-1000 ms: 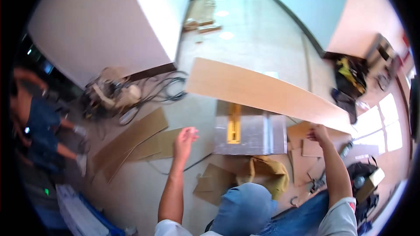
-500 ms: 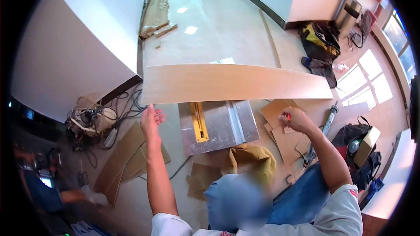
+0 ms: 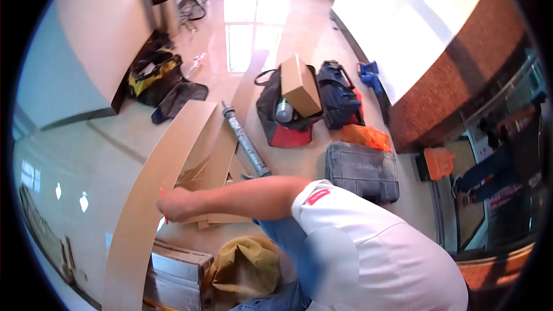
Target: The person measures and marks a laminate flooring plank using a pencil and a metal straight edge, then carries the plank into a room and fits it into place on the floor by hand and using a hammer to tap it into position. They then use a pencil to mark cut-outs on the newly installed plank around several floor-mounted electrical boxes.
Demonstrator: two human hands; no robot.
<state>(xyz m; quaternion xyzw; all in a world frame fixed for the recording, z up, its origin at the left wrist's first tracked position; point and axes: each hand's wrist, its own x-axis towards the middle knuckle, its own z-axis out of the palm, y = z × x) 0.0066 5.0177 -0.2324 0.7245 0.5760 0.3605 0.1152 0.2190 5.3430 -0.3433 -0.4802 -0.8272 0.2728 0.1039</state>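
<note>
Gripping a slim red tool [image 3: 166, 219], my right hand [image 3: 175, 204] stood at the long board [image 3: 132, 230]; no cut showed; work seemed unfinished; left hand unseen.

the long board [image 3: 137, 213] had a smooth, wood-like face. the low box unit [image 3: 173, 281] showed a dull metal surface. the yellow cloth [image 3: 247, 268] was matt and creased. the tool case [image 3: 362, 174] appeared as matt plastic, the bin [image 3: 163, 7] as glossy metal. the floor [image 3: 311, 29] was glossy.

Lettering [image 3: 368, 167] — grey case [image 3: 360, 182], red label [image 3: 318, 197] — white sleeve [image 3: 341, 214]
</note>
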